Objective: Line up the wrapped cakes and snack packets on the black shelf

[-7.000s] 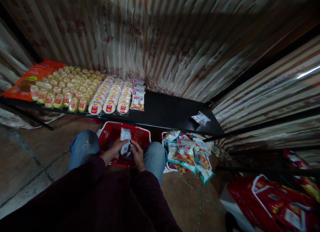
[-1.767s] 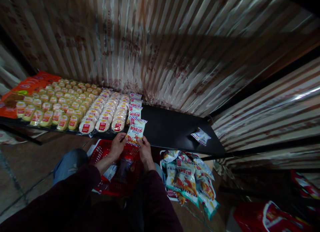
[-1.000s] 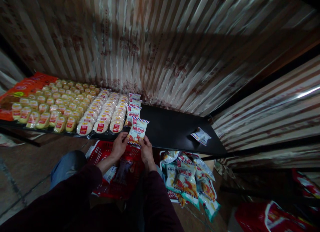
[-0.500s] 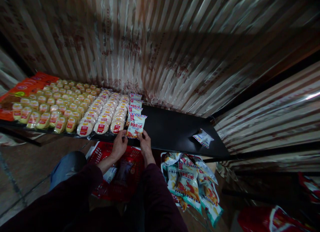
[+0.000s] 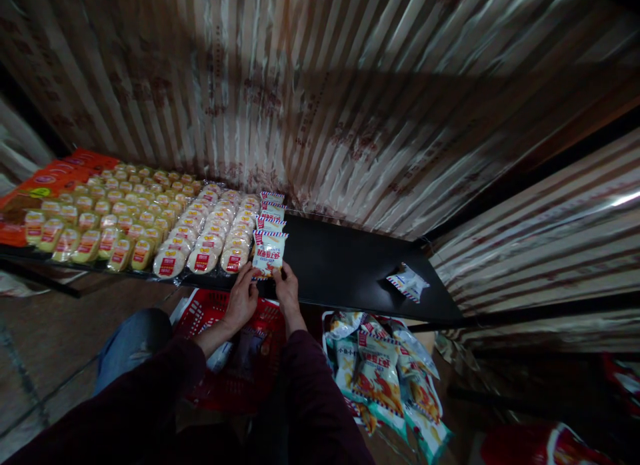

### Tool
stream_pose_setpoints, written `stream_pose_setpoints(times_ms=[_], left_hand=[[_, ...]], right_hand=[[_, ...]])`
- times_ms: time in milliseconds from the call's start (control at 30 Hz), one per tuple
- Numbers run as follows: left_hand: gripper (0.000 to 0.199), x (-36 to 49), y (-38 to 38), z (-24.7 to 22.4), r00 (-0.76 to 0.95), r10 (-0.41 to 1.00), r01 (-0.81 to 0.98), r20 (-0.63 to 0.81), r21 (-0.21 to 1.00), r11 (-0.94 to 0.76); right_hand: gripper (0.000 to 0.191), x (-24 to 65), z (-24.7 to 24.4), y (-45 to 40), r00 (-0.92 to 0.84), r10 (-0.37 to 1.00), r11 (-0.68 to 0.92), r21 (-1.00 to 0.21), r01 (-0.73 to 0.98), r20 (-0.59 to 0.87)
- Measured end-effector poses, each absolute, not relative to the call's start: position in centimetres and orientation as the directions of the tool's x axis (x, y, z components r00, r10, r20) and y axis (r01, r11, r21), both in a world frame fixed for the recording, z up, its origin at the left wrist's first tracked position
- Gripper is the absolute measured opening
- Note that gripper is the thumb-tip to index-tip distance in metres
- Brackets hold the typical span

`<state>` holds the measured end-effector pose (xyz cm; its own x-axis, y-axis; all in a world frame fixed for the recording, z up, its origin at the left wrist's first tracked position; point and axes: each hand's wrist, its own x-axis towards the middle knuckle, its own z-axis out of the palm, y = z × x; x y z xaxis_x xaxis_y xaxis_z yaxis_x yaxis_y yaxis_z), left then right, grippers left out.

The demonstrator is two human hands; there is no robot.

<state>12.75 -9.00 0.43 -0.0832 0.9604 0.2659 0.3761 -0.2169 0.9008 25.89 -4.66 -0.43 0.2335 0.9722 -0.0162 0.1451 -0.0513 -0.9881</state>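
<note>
The front snack bag (image 5: 269,253), white with red print and a striped top edge, lies at the front of a column of similar bags on the black shelf (image 5: 340,261). My left hand (image 5: 243,299) pinches its lower left corner. On its lower right corner, my right hand (image 5: 287,288) has its fingers closed. Left of the column, round wrapped crackers (image 5: 203,258) stand in overlapping rows. A single small snack bag (image 5: 408,283) rests apart near the shelf's right end.
Below the shelf sits a red basket (image 5: 200,311) holding a few packets. To its right, a container overflows with snack bags (image 5: 377,371). Yellow wrapped cakes (image 5: 120,251) and orange packages (image 5: 60,178) fill the shelf's left side. Striped sheeting (image 5: 300,105) hangs behind.
The front bag has shifted slightly left and sits more squarely in line with the bags behind it. Both hands have moved slightly with it.
</note>
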Motion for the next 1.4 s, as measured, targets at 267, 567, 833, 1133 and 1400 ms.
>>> stream_pose_setpoints(times_ms=[267, 567, 833, 1133, 1400], left_hand=[[0.047, 12.6, -9.1, -0.2, 0.023, 0.929, 0.568, 0.370, 0.760, -0.316], [0.061, 13.0, -9.4, 0.3, 0.155, 0.892, 0.692, 0.426, 0.597, -0.405], [0.064, 13.1, -9.4, 0.5, 0.216, 0.860, 0.734, 0.462, 0.504, -0.455], [0.067, 13.5, -8.9, 0.0, 0.258, 0.847, 0.731, 0.466, 0.478, -0.486], [0.065, 13.5, -8.9, 0.1, 0.243, 0.864, 0.738, 0.441, 0.494, -0.460]], right_hand=[[0.039, 25.5, 0.1, -5.0, 0.268, 0.960, -0.058, -0.878, 0.475, 0.082], [0.051, 25.6, -0.1, -5.1, 0.285, 0.948, -0.012, -0.882, 0.471, 0.140], [0.060, 25.5, 1.0, -4.3, 0.262, 0.931, 0.078, -0.838, 0.540, 0.255], [0.061, 24.6, 1.9, -3.4, 0.229, 0.934, 0.121, -0.844, 0.523, 0.275], [0.074, 24.9, 1.9, -2.6, 0.343, 0.939, -0.094, -0.930, 0.356, 0.036]])
